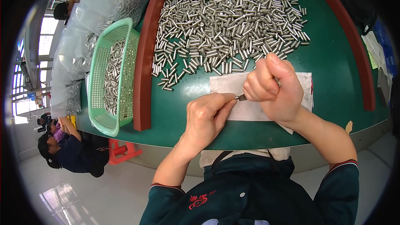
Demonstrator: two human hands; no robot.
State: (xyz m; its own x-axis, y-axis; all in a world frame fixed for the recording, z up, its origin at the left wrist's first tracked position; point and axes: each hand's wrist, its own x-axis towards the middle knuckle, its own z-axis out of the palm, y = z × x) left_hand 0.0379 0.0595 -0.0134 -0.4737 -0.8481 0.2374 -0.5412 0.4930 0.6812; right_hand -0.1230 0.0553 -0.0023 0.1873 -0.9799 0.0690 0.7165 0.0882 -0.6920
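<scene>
My left hand (206, 114) is closed, thumb and fingertips pinching a small shiny metal pin (237, 98), mostly covered by the fingers. Wrapped into a fist, my right hand (275, 87) grips a slim dark tool (243, 97); only its short end shows below the fist, meeting the pin, and its kind is hidden. Both hands are over a white cloth (223, 84) spread on the green table (183, 131). Just beyond the cloth lies a wide heap of loose short metal pins (233, 25).
Reddish-brown rails (143, 79) border the table at left and right. Outside the left rail stands a light green basket (96, 79) holding pins, beside clear plastic bags (77, 37) of similar pieces. A red stool (124, 152) and a seated person (77, 152) are at left.
</scene>
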